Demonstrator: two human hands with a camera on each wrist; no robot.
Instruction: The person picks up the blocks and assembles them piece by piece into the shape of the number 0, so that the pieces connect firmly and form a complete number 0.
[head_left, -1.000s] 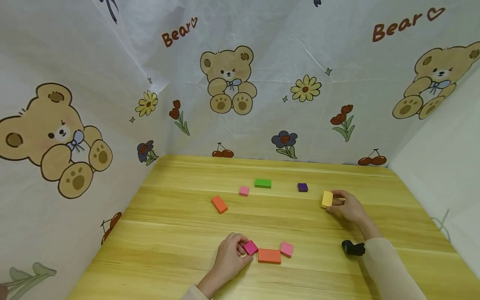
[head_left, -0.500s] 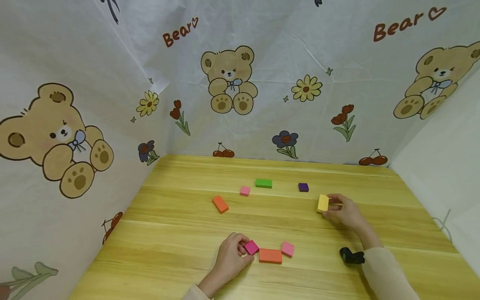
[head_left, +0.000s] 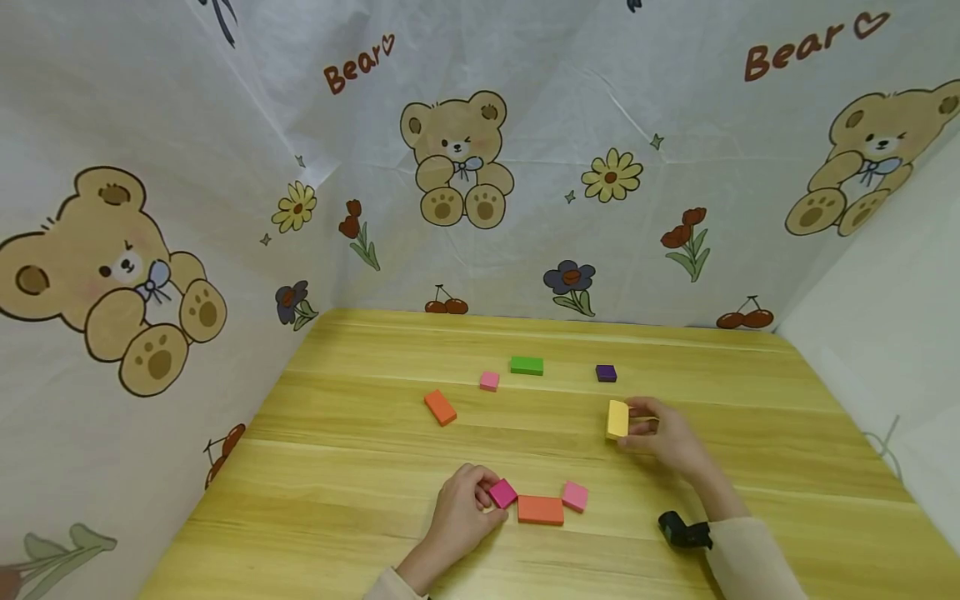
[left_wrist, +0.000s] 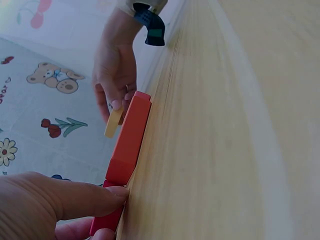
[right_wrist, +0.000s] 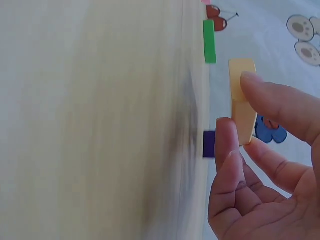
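My left hand [head_left: 463,510] pinches a magenta square block [head_left: 503,493] on the table between thumb and fingers. One corner of it meets the left end of an orange rectangular block [head_left: 540,510]. Close to that orange block's right end lies a pink square block [head_left: 575,497], turned at an angle. Farther right, my right hand [head_left: 667,433] grips a yellow rectangular block [head_left: 617,419] by its right side. In the right wrist view the thumb presses one face of the yellow block [right_wrist: 243,105], held off the table, with fingers behind and below it.
Toward the back of the wooden table [head_left: 360,492] lie a second orange block [head_left: 440,407], a small pink block [head_left: 490,382], a green block [head_left: 527,366] and a dark purple block [head_left: 606,373]. A bear-printed cloth [head_left: 510,250] stands behind the table. A black device [head_left: 684,530] sits at my right wrist.
My right hand has carried the yellow block leftward and nearer to me, away from the table's right side. The left hand stays in place on the magenta block.
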